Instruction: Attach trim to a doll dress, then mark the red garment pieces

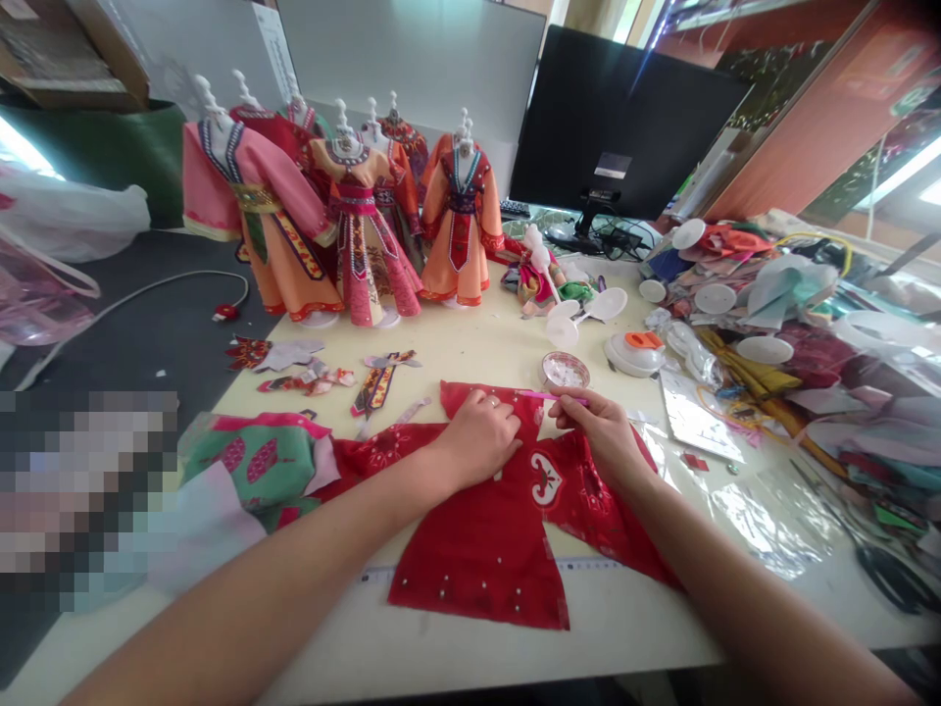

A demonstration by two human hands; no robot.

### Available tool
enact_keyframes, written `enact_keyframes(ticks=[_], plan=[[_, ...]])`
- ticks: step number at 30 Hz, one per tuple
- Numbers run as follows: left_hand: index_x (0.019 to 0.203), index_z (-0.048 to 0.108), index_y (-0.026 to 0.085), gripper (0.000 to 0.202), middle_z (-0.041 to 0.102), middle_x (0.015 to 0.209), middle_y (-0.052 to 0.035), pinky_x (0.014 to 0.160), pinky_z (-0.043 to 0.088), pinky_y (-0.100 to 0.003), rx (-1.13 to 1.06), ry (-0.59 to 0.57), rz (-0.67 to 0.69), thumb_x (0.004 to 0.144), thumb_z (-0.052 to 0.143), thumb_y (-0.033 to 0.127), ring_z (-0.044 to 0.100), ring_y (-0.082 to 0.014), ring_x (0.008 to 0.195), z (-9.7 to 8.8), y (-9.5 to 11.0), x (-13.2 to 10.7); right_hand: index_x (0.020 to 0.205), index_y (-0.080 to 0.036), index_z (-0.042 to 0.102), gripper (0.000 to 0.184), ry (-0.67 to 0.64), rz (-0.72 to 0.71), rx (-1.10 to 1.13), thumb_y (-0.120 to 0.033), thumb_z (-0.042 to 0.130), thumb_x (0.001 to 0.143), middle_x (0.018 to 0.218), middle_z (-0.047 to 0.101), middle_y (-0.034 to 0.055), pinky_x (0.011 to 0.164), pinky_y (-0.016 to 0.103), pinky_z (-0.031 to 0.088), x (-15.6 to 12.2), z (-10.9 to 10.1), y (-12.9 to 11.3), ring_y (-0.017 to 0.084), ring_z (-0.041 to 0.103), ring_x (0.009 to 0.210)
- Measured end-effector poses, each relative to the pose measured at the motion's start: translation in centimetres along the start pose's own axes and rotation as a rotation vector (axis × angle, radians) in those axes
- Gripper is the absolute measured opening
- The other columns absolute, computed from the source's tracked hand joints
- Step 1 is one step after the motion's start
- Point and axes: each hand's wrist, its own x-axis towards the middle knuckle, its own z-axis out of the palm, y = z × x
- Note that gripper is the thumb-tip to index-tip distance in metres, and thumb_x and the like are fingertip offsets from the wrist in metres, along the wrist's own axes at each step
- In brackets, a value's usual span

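A small red garment (477, 549) lies spread on the table, with pearl-like dots near its lower hem and a white curled motif (545, 479) at its right. My left hand (479, 437) rests on the upper part of the garment, palm down, its fingers bent and pressing the cloth. In my right hand (597, 429) is a thin pink pen-like stick (540, 395), pinched between thumb and fingers, its tip pointing left over the garment's top edge. Just beyond that hand stands a small round dish (566, 371) of tiny pale pieces.
Several dressed doll forms (257, 216) stand at the back, beside a black monitor (618, 127). Fabric scraps (735, 284) pile up at right, near black scissors (889, 577). Green cloth (250, 461) and embroidered strips (380, 384) lie at left. A ruler (588, 564) runs under the garment.
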Motion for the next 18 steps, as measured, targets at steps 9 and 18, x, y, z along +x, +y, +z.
enact_keyframes(ticks=[9,18], plan=[[0.094,0.064,0.01,0.025,0.066,0.1,-0.0126,0.09,0.037,-0.042,0.007,-0.007,-0.005,0.09,0.047,0.028,0.059,-0.0265,0.095,-0.07,-0.04,0.06,0.091,-0.018,0.069,0.027,-0.014,-0.014,-0.05,-0.039,0.065,0.074,0.069,0.063,0.0001,0.065,0.027,0.046,-0.06,0.09,-0.09,0.011,0.054,0.063],[0.096,0.064,0.008,0.026,0.066,0.101,-0.0134,0.092,0.037,-0.042,0.002,-0.016,-0.002,0.091,0.047,0.028,0.059,-0.0258,0.097,-0.07,-0.08,-0.05,0.094,-0.018,0.068,0.027,-0.023,-0.017,-0.088,-0.037,0.064,0.076,0.071,0.064,0.0003,0.067,0.027,0.046,-0.07,0.03,0.14,0.011,0.054,0.064]])
